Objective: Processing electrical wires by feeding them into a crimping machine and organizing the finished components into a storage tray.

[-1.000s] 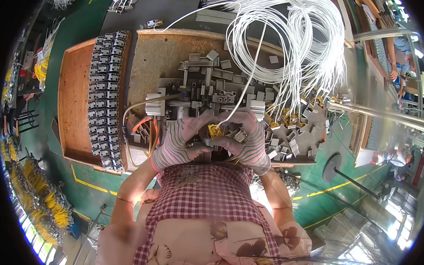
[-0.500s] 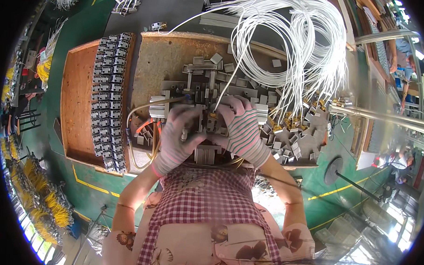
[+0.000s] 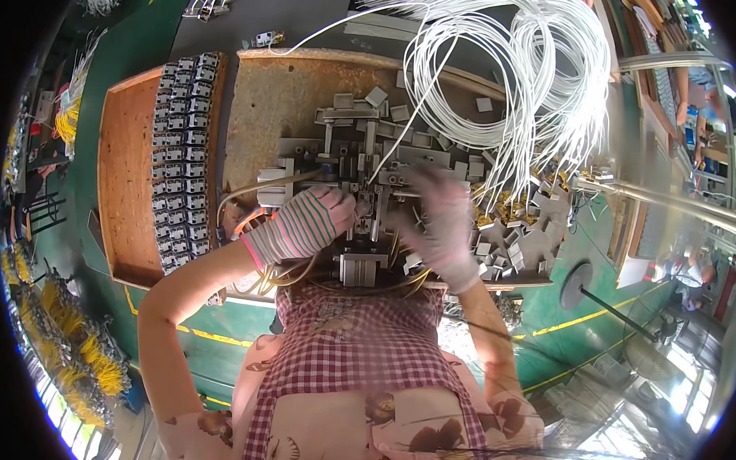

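My left hand (image 3: 310, 221), in a striped knit glove, is closed with its fingertips at the middle of a metal fixture (image 3: 367, 204). Whatever those fingers pinch is hidden. A white wire (image 3: 397, 146) comes down from the coil to a small part seated in the fixture. My right hand (image 3: 443, 224), also gloved, is beside the fixture on its right and blurred by motion. Its thumb stands apart from its fingers, and nothing shows between them. Below the fixture's centre is a ribbed metal block (image 3: 363, 270).
Coils of white wire (image 3: 462, 87) lie at the back right. Loose metal housings (image 3: 515, 255) and brass-coloured parts (image 3: 511, 207) lie to the right. On the left, a wooden tray (image 3: 126, 181) holds rows of metal units (image 3: 182, 154). Air hoses (image 3: 252, 192) curve beside the fixture.
My right hand has moved right, away from the fixture's middle, and its thumb and fingers are apart. My left hand has turned over, its knuckles now up, with its fingers closed at the fixture.
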A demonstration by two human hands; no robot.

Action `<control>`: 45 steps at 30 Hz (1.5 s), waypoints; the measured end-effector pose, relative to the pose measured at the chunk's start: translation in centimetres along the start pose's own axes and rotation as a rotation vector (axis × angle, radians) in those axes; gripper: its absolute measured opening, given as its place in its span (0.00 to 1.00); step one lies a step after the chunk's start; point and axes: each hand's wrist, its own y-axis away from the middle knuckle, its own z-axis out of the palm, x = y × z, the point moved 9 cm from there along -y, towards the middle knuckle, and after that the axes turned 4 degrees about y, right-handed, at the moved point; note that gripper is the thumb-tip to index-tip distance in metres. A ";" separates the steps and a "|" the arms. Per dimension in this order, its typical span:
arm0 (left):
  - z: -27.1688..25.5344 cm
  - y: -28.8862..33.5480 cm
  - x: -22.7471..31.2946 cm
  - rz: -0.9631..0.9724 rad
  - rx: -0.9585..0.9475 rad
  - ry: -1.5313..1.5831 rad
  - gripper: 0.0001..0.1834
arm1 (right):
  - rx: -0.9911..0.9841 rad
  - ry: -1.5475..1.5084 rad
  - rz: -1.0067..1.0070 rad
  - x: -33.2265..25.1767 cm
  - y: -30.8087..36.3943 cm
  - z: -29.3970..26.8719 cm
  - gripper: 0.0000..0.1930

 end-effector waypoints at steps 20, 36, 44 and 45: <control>-0.4 0.0 -3.8 -0.749 0.193 1.566 0.22 | -0.262 -0.568 0.260 1.0 9.5 -5.3 0.24; -6.6 -2.3 -2.2 -0.349 0.551 0.891 0.41 | -0.053 -0.122 0.358 -1.5 6.6 -6.4 0.10; -6.5 -10.0 2.5 -0.248 0.139 1.254 0.30 | 0.007 -0.206 0.524 2.2 8.5 -5.3 0.09; -9.5 -12.0 4.9 -0.150 0.054 0.960 0.29 | 0.044 -0.189 0.437 2.9 9.8 -4.5 0.09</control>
